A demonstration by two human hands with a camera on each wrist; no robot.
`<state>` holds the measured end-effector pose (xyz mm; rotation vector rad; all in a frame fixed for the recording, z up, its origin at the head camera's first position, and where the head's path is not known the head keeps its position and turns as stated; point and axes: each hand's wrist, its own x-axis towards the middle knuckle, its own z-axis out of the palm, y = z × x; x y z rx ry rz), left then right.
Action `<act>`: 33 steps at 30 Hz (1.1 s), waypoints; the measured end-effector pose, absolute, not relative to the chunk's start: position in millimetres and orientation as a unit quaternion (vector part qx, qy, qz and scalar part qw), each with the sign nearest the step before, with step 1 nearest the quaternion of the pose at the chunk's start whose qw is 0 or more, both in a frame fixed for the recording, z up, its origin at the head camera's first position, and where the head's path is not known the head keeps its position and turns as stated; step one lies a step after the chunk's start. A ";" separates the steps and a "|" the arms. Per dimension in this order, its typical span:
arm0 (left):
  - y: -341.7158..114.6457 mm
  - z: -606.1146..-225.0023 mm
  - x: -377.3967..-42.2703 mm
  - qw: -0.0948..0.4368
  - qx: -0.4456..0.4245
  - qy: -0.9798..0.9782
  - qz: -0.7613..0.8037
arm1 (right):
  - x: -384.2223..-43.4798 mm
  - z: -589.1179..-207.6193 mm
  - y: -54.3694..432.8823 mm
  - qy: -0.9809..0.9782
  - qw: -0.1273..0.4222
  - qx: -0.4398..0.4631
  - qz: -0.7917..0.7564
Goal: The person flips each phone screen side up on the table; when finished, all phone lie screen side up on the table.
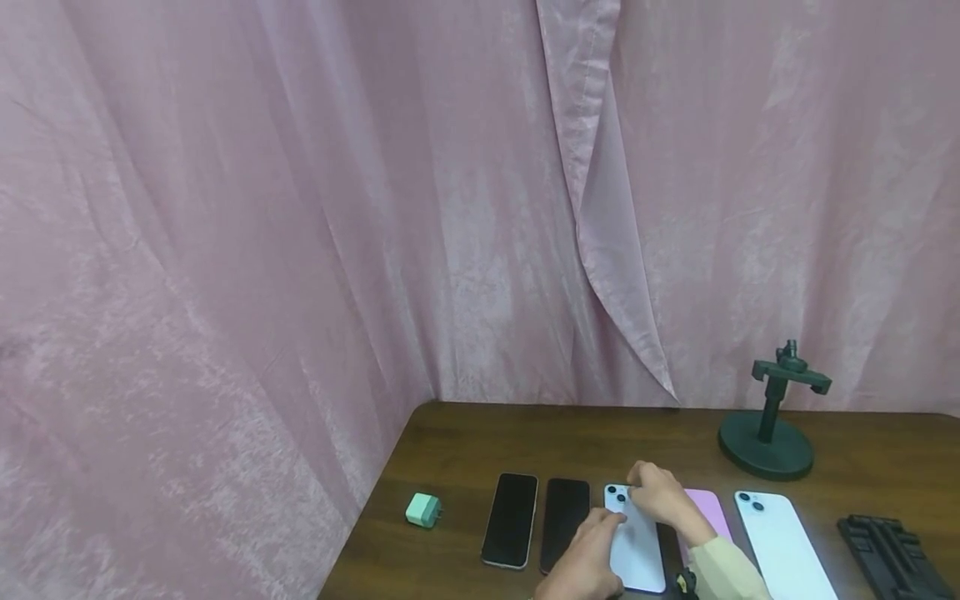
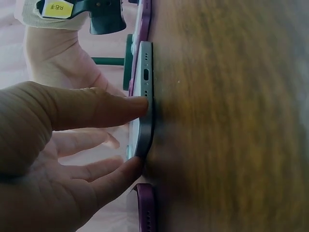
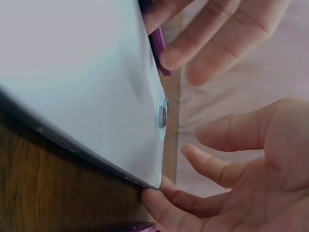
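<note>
Touching pale phone [image 1: 638, 550], fingers [image 2: 117, 181] apart

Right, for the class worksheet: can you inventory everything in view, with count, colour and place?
Table: 1, brown, under the objects
Curtain: count unclear, pink, behind table
Stand: 1, dark green, table's rear right
Plug: 1, mint green, table's left
Dark phones: 2, black-faced, right of plug
Pale blue phone: 1, pale blue, right of dark phones
Lilac phone: 1, lilac, right of pale blue phone
White phone: 1, white, right of lilac phone
Unidentified item: 1, black, far right
Wrist device: 1, dark, yellow label, right wrist
Sleeve: 1, cream, right arm
Left hand: 1, bare, at pale blue phone
Right hand: 1, bare, same phone's far end
</note>
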<state>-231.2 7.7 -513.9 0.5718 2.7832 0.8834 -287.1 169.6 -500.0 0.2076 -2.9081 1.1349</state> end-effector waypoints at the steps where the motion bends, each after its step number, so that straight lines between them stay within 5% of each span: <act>1: 7.4 -513.8 -230.9 0.079 0.196 0.933 0.291 | -287.0 -500.0 169.5 -0.929 0.006 0.064 0.365; 33: 6.3 -506.6 -230.1 0.101 0.194 0.920 0.326 | -272.7 -481.6 170.9 -0.904 0.025 0.055 0.423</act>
